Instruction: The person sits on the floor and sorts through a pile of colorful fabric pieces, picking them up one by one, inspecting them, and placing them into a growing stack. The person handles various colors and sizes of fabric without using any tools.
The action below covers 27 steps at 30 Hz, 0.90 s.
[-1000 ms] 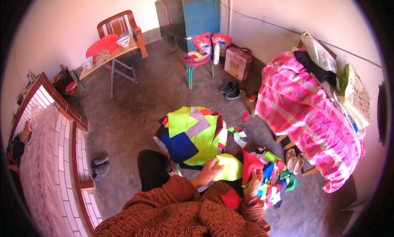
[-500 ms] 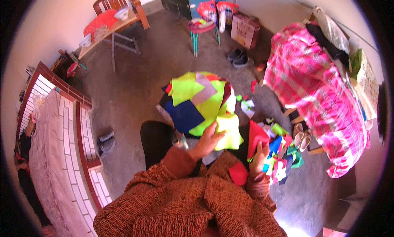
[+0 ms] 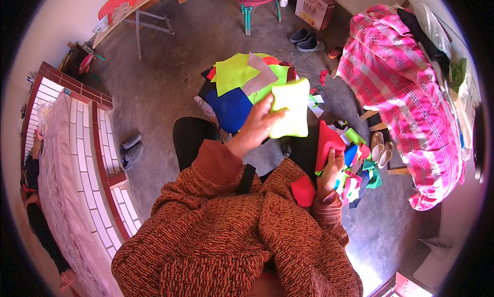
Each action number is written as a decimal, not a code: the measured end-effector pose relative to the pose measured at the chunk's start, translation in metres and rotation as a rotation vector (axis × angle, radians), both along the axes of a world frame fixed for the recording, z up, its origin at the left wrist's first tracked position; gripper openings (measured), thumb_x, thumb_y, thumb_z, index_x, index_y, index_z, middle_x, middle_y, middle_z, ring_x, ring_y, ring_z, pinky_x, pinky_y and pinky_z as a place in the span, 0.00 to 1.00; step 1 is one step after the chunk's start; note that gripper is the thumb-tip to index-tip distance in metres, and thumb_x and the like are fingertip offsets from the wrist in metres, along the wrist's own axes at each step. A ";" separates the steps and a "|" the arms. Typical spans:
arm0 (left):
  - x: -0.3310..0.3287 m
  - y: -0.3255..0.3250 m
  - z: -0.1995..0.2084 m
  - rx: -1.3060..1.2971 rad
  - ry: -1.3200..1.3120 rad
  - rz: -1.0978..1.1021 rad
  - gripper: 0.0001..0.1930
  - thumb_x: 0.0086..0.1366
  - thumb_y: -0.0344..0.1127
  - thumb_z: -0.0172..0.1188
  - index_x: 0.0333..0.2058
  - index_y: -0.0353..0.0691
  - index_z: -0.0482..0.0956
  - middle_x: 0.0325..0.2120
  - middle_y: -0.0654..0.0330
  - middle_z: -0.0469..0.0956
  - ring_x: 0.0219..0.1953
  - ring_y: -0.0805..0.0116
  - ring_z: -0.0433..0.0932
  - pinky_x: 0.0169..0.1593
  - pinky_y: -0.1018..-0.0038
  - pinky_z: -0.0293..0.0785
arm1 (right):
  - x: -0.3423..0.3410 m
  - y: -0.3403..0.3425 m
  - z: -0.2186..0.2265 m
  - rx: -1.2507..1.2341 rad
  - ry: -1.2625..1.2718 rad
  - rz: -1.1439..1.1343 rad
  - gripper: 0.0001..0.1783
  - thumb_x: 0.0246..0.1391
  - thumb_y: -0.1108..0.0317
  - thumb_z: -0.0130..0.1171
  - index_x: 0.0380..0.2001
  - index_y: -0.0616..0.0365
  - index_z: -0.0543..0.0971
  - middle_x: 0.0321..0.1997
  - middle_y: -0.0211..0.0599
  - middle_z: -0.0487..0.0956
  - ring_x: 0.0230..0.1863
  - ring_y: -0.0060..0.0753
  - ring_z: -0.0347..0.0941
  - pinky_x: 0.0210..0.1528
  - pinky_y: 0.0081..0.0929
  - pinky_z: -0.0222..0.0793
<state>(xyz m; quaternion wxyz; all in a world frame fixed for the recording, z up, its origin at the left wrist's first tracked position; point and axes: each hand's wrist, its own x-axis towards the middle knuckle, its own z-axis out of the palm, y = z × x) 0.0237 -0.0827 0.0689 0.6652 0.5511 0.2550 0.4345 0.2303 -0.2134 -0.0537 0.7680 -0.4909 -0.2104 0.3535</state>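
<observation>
My left hand (image 3: 256, 123) grips a pale yellow-green cloth piece (image 3: 291, 108) by its left edge, thumb across the front. The piece is held up before a round heap of flat cloth pieces, with a lime-yellow piece (image 3: 234, 73), a grey piece (image 3: 261, 75) and a dark blue piece (image 3: 229, 108) on top. My right hand (image 3: 328, 174) is closed on a red cloth piece (image 3: 328, 140) above my right thigh. Another red scrap (image 3: 303, 191) rests on my brown knitted sleeve or front. What supports the heap is hidden.
Beside my right hand is a mixed pile of scraps (image 3: 355, 176). Pale shoes (image 3: 382, 149) and a pink plaid cloth (image 3: 393, 101) over furniture are at right. Dark shoes (image 3: 307, 41), a green-legged stool (image 3: 256, 6) and a carton (image 3: 314, 9) stand farther off. Grey slippers (image 3: 131, 152) lie left.
My left hand has lifted the yellow-green piece up and slightly right, away from my lap. My right hand stays at the red piece. The whole view has tilted downward.
</observation>
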 end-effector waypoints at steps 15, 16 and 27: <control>-0.044 0.029 -0.062 -0.371 0.139 0.170 0.26 0.60 0.24 0.52 0.57 0.33 0.58 0.41 0.50 0.74 0.35 0.62 0.79 0.27 0.67 0.79 | 0.001 0.002 0.000 0.028 0.024 0.023 0.14 0.60 0.74 0.50 0.49 0.62 0.72 0.49 0.34 0.75 0.48 0.28 0.71 0.53 0.25 0.64; -0.045 0.028 -0.061 -0.359 0.155 0.180 0.26 0.60 0.24 0.52 0.57 0.33 0.58 0.41 0.50 0.75 0.34 0.62 0.79 0.27 0.68 0.79 | -0.001 0.001 0.003 0.021 0.027 0.014 0.14 0.60 0.74 0.50 0.49 0.62 0.72 0.50 0.34 0.75 0.48 0.28 0.71 0.53 0.26 0.64; -0.056 0.023 -0.066 -0.220 0.312 0.328 0.26 0.57 0.20 0.53 0.55 0.35 0.61 0.32 0.54 0.78 0.27 0.70 0.78 0.20 0.74 0.73 | 0.002 0.000 0.003 0.005 0.003 0.044 0.15 0.60 0.73 0.50 0.50 0.60 0.72 0.50 0.34 0.75 0.49 0.28 0.71 0.55 0.26 0.64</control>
